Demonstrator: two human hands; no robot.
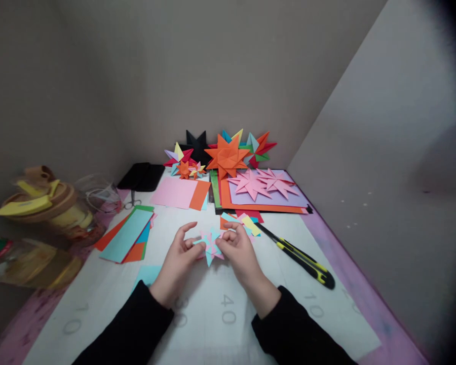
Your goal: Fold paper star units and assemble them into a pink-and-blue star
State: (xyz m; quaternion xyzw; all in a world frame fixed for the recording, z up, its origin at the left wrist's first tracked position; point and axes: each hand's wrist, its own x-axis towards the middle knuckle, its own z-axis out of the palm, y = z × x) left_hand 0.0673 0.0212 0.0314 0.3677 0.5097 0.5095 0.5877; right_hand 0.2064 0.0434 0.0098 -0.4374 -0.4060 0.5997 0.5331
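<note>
A small folded paper star (210,247), light blue and pink with pointed tips, is held just above the white mat (266,324). My left hand (181,256) pinches its left tip between thumb and a finger, while the index finger arches above. On the other side, my right hand (241,251) grips the star's right edge with thumb and curled fingers. Behind the right hand lie small coloured paper strips (251,225). A yellow and black box cutter (296,256) rests to the right of that hand. Left of the hands is a stack of coloured paper strips (129,233).
Finished paper stars (227,156) lean against the back wall, with two pink stars (251,183) on stacked paper sheets. Pink paper (173,191), scissors (133,201) and a black pouch (141,176) lie at the back left. A lidded cup (68,210) and a bottle (34,263) stand along the left edge.
</note>
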